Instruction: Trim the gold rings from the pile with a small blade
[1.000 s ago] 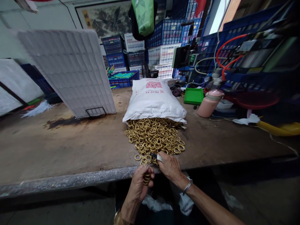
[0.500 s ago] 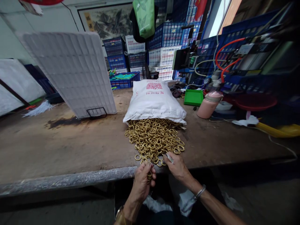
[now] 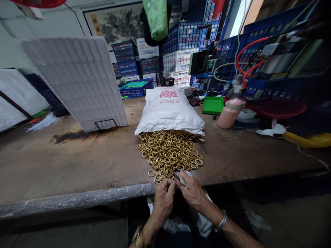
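Note:
Brass-coloured rings [image 3: 169, 151] lie in a heap at the table's front edge, spilling from the open mouth of a white woven sack [image 3: 169, 110] with red print. Just in front of the heap, my left hand [image 3: 163, 199] is closed, thumb and fingers pinched together. The rings it holds are mostly hidden by its fingers. My right hand [image 3: 192, 193] grips a small knife-like tool [image 3: 177, 177] with a dark tip and a pale part along the fingers. That tip points toward the left fingertips, close to the nearest rings.
A pale ribbed panel [image 3: 74, 82] stands on the wooden table [image 3: 111, 162] at left. To the right are a green tray [image 3: 212, 105], a pink bottle [image 3: 229, 115] and a red dish [image 3: 283, 110]. Stacked crates [image 3: 178, 60] fill the back.
My left hand has turned and moved slightly right, so the rings in it show less. My right hand has shifted down and left, bringing the tool's tip near the left fingers.

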`<state>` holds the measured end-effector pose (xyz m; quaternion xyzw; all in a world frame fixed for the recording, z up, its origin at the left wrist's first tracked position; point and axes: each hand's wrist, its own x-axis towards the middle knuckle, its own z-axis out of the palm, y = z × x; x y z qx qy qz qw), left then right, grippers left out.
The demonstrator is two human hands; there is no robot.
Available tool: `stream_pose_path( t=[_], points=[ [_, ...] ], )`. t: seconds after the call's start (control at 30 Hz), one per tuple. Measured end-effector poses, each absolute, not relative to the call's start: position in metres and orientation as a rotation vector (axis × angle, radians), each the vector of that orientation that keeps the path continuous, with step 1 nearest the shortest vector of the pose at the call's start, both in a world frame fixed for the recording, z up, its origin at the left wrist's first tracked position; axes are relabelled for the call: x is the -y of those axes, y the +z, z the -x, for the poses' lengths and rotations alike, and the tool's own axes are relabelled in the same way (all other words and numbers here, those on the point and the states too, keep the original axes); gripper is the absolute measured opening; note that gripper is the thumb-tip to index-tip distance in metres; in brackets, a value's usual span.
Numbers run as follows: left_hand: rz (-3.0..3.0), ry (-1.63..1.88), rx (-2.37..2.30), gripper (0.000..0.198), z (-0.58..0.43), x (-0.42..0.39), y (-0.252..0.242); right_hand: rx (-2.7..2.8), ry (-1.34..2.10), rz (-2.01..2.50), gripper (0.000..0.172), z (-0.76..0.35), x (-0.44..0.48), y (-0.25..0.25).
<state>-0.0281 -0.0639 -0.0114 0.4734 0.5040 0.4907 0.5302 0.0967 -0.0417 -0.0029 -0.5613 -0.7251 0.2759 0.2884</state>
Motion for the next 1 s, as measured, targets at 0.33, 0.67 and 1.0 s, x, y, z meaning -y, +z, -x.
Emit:
stream_pose_path(
  t=[0.33,0.67,1.0],
  points=[
    [-1.370,1.165,-1.227,0.019,0.029,0.064,-0.014,1.801,1.012,1.526,0.030,-0.096,0.038,0.004],
    [-0.812,0.926,-1.159,0.035,0.029,0.067,-0.006,1.676,1.008,1.522,0.029,-0.097,0.035,-0.003],
    [-1.282,1.204,-1.247,0.019,0.031,0.061,-0.011,1.778,1.066,1.464,0.034,-0.096,0.034,-0.005]
  ],
)
